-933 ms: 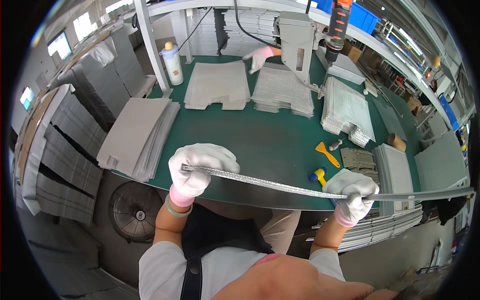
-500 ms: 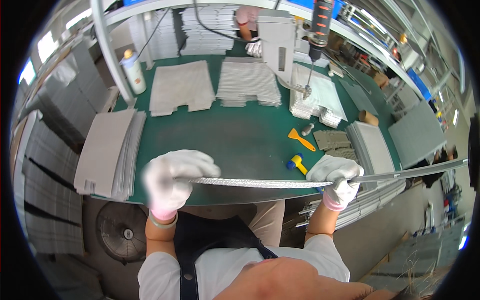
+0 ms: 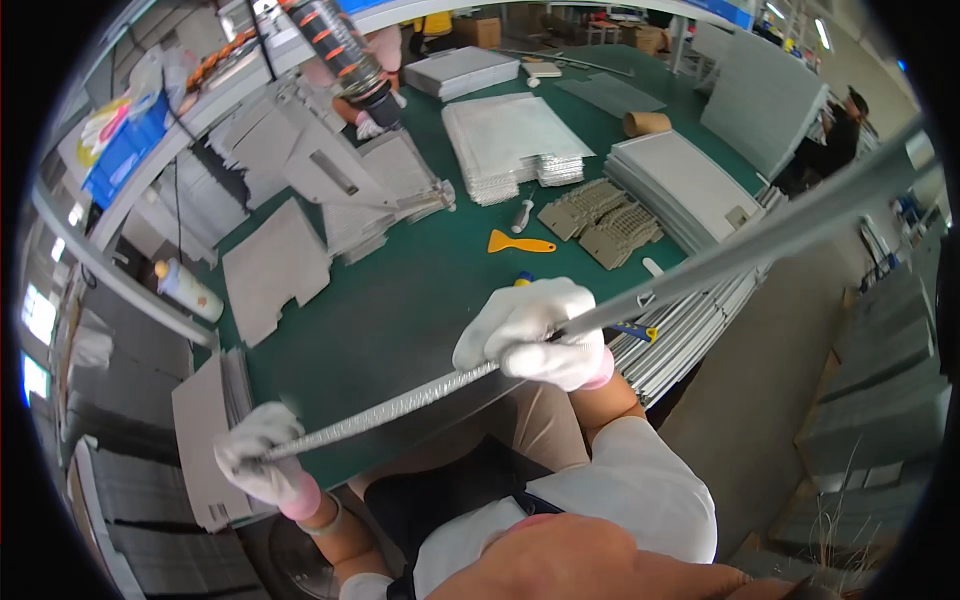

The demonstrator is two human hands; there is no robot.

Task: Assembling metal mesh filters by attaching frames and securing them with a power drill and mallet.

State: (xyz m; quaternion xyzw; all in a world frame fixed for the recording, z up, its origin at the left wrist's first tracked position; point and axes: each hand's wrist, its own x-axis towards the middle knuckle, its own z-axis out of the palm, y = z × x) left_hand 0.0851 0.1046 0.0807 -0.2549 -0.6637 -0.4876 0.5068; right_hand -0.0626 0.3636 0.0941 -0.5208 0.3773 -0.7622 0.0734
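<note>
A silvery, crinkled-looking strip (image 3: 400, 402) stretches between my two white-gloved hands, slanting up to the right. At its lower left end, my left hand (image 3: 262, 455) is closed round it beside a pile of pale sheets. My right hand (image 3: 535, 335) grips a long grey metal bar (image 3: 740, 255) where it meets the silvery strip. The bar runs on past that hand to the upper right, blurred. Whether the strip is the edge of a wider sheet, I cannot tell. Partly hidden behind my right hand is a blue and yellow mallet (image 3: 524, 280).
On the green table (image 3: 400, 300) lie an orange scraper (image 3: 520, 243), a screwdriver (image 3: 522, 215), beige ridged pieces (image 3: 600, 222) and stacks of notched silvery sheets (image 3: 515, 135). A power driver (image 3: 340, 50) hangs above. Metal strips (image 3: 690, 335) lie at the right; another person's hand (image 3: 370, 125) shows behind.
The view has swung to the right and tilted. The strip and bar went from nearly level to a steep slant, right end up, with my left hand lower and my right hand nearer the middle.
</note>
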